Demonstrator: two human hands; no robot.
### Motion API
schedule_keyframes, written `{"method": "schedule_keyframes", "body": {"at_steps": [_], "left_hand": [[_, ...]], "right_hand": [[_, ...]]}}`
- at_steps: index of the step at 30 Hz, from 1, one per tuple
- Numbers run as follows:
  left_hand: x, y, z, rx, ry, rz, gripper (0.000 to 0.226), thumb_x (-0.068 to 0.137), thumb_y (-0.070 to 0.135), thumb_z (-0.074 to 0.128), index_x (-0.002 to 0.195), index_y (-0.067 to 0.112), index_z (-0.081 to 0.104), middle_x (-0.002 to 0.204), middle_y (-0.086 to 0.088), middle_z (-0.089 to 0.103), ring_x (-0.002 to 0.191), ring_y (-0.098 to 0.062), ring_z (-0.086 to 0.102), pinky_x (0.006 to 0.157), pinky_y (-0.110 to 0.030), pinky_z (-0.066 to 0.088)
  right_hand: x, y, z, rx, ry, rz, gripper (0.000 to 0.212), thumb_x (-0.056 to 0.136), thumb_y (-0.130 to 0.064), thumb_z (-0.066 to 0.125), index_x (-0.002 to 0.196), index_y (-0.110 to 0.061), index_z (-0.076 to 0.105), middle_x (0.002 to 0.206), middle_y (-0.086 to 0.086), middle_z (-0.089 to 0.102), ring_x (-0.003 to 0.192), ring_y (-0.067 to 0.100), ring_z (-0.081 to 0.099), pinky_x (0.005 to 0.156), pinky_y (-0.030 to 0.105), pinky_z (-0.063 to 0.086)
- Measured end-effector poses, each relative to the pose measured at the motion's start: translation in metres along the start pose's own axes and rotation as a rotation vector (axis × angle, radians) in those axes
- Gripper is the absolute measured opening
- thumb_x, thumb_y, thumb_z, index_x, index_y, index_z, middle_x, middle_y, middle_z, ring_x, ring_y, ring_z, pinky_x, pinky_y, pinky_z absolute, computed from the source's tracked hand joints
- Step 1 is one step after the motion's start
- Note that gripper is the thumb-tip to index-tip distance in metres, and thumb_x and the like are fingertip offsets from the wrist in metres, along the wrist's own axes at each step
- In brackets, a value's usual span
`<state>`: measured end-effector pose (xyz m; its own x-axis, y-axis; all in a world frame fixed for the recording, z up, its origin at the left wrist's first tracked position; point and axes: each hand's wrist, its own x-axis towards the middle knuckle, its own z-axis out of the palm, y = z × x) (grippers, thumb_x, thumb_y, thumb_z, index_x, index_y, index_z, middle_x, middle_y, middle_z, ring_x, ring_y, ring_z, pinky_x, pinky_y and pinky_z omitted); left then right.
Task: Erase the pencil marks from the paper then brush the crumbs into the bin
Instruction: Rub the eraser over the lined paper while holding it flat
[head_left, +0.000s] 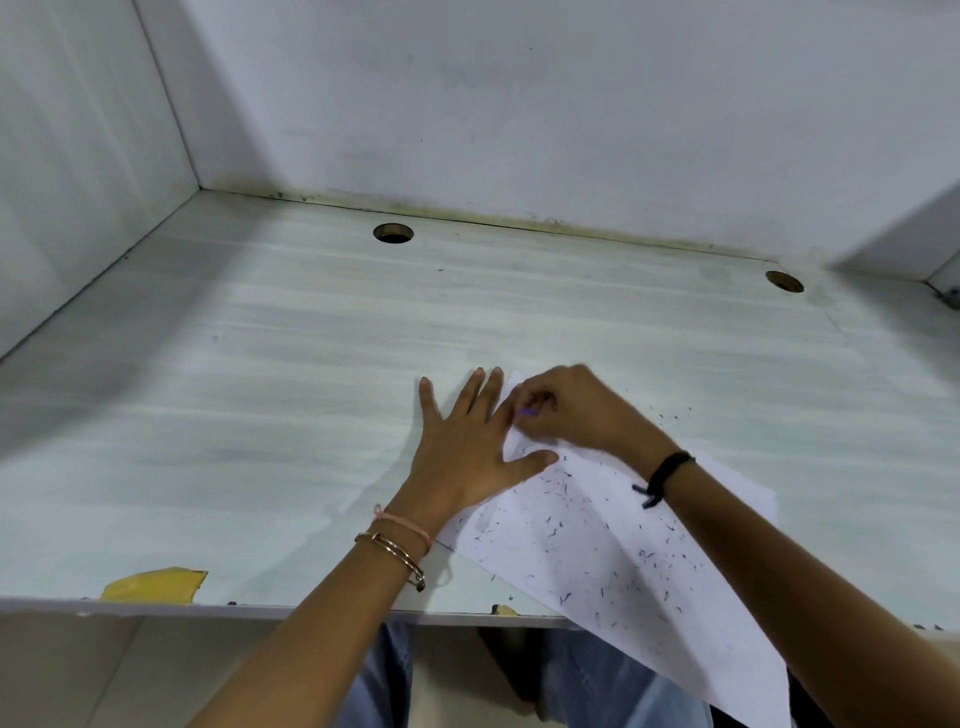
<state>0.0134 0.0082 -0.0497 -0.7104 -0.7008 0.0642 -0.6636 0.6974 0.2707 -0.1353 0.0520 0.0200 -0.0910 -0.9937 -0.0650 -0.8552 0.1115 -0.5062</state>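
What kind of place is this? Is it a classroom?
Probably a study or office cubicle, not clearly a classroom: a pale desk boxed in by white walls, round cable holes at its back, and paper under a right hand pinching a small purple eraser.

Office-style cubicle: pale desk (311, 415) with cable holes (393, 233), white partitions (78, 156) around
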Motion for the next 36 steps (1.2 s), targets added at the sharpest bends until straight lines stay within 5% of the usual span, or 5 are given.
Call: {"method": "schedule_keyframes", "body": {"at_steps": [4,19,24,29,36], "left_hand": [[-0.001,0.0,0.0,0.009,-0.02,-0.009,0.094,0.077,0.086,0.014,0.154,0.035,0.0,0.163,0.004,-0.011,0.148,-0.011,-0.017,0.109,-0.066,-0.015],[-0.002,0.001,-0.003,-0.03,-0.031,-0.016,0.089,0.082,0.084,0.018,0.154,0.035,0.003,0.162,0.007,-0.01,0.147,-0.008,-0.017,0.11,-0.063,-0.019],[0.003,-0.004,0.001,-0.01,0.055,-0.027,0.079,0.088,0.053,-0.013,0.154,0.022,0.018,0.163,0.004,0.011,0.149,-0.011,0.005,0.113,-0.064,-0.004],[-0.016,-0.012,-0.024,-0.534,0.024,-0.052,0.046,0.106,0.029,0.019,0.148,0.016,0.036,0.157,0.002,0.029,0.146,-0.008,0.017,0.112,-0.013,-0.009],[-0.079,-0.042,-0.029,-0.123,-0.091,-0.007,0.083,0.084,0.077,0.013,0.155,0.034,0.011,0.161,0.017,-0.002,0.145,0.003,-0.01,0.118,-0.037,-0.014]], "right_hand": [[0.003,0.021,-0.011,-0.009,0.104,0.055,0.005,0.078,-0.009,0.066,0.079,-0.011,0.07,0.079,0.002,0.068,0.07,0.012,0.061,0.06,0.016,0.043],[0.014,0.028,-0.015,-0.085,0.207,0.117,0.005,0.081,-0.005,0.059,0.08,-0.006,0.064,0.08,0.012,0.064,0.069,0.02,0.054,0.059,0.024,0.04],[-0.028,0.002,0.024,0.146,0.265,0.028,0.003,0.085,-0.012,0.062,0.084,-0.011,0.064,0.075,-0.004,0.061,0.058,0.003,0.051,0.058,0.008,0.04],[-0.032,0.008,0.031,0.235,0.238,0.032,0.005,0.09,-0.013,0.059,0.087,-0.01,0.061,0.08,0.0,0.058,0.061,0.006,0.048,0.058,0.009,0.038],[-0.028,-0.009,0.019,0.313,0.206,0.078,0.004,0.084,-0.013,0.066,0.087,-0.015,0.067,0.077,-0.006,0.063,0.059,-0.003,0.052,0.055,0.003,0.039]]}}
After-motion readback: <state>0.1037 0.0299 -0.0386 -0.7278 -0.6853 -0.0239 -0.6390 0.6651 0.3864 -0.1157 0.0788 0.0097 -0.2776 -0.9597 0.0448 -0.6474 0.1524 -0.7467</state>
